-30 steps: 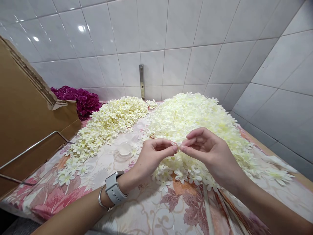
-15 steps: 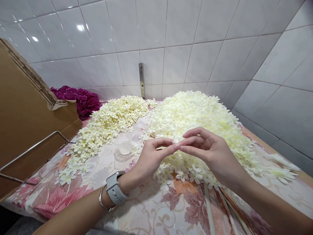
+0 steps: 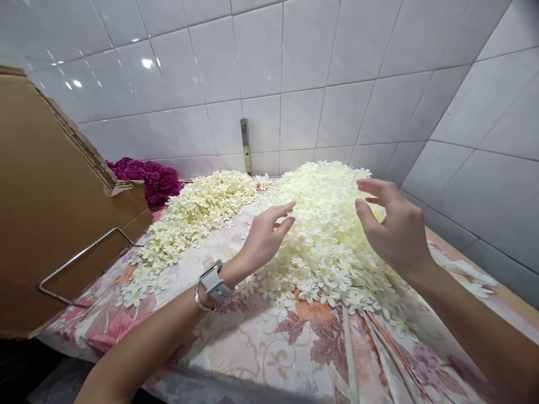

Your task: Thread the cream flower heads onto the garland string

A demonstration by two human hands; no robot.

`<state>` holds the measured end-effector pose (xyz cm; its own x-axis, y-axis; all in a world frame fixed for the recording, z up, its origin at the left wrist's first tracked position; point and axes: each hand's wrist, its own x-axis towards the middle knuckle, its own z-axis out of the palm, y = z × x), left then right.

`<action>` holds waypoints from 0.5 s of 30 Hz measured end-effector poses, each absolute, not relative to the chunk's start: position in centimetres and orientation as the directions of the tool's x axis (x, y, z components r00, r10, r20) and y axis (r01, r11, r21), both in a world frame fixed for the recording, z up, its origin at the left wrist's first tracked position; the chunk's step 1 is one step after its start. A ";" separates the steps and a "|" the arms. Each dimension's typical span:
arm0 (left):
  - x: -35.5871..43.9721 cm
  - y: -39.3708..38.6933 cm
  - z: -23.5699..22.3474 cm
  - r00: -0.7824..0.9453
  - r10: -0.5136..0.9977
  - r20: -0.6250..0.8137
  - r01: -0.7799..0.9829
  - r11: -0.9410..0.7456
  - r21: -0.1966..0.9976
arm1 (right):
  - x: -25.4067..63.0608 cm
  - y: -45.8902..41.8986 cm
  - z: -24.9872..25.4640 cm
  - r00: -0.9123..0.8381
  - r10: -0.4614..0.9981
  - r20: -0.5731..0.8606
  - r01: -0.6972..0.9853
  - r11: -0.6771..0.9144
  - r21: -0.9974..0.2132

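Note:
My left hand (image 3: pixel 267 235), with a pale watch (image 3: pixel 216 282) and a silver bangle on its wrist, hovers at the near left side of a large heap of white artificial flowers (image 3: pixel 315 241). Its thumb and forefinger are apart, and I see nothing between them. Over the right side of the same heap, my right hand (image 3: pixel 391 224) is raised with the fingers curved and the thumb well away from them. It looks bare of any object. Both hands seem to be above the blossoms rather than in them.
A smaller pile of cream flowers (image 3: pixel 202 207) lies left of the heap, with magenta flowers (image 3: pixel 158 182) behind. A cardboard box (image 3: pixel 54 224) with a bent metal wire (image 3: pixel 80 258) stands at left. Flowered cloth (image 3: pixel 261 359) covers the table; tiled walls close the back and right.
My hands, fingertips together half a second ago, have separated. The right went up and to the right; the left drew slightly up and left. The view has shifted a little.

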<state>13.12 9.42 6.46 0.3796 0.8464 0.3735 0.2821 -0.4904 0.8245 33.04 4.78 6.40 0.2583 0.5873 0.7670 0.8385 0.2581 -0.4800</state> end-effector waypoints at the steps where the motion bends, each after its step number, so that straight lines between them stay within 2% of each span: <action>1: 13.4 9.7 7.0 0.440 0.806 0.396 0.335 -0.556 0.761 | 33.1 4.8 6.2 0.201 0.547 0.813 0.889 0.248 -0.386; 3: 13.3 9.9 8.3 0.462 0.769 0.442 0.419 -0.628 0.656 | 33.1 5.0 5.7 0.091 0.470 0.878 0.947 0.232 -0.223; 4: 12.7 9.8 9.1 0.429 0.761 0.487 0.441 -0.647 0.622 | 33.1 5.1 5.5 0.060 0.444 0.894 0.954 0.237 -0.182; 8: 7.3 9.4 12.1 0.133 0.661 0.739 0.506 -0.686 0.523 | 32.6 5.0 5.3 -0.006 0.384 0.923 0.951 0.287 -0.114; 10: 3.4 9.5 12.5 -0.015 0.570 0.822 0.625 -0.636 0.453 | 32.1 4.8 5.5 -0.039 0.363 0.931 0.945 0.315 -0.083; 11: 1.5 9.7 12.3 -0.077 0.537 0.840 0.717 -0.556 0.421 | 31.9 4.6 5.6 -0.057 0.354 0.934 0.942 0.328 -0.067; 12: -0.2 10.0 11.8 -0.102 0.547 0.831 0.814 -0.434 0.386 | 31.6 4.4 5.7 -0.074 0.344 0.936 0.940 0.339 -0.050; 13: -1.5 10.4 11.0 -0.038 0.649 0.760 0.897 -0.313 0.312 | 31.4 4.3 5.7 -0.090 0.337 0.937 0.937 0.348 -0.036; 15: -3.3 11.1 8.9 0.097 0.794 0.601 0.923 -0.298 0.244 | 31.1 4.1 5.7 -0.117 0.335 0.935 0.930 0.368 -0.015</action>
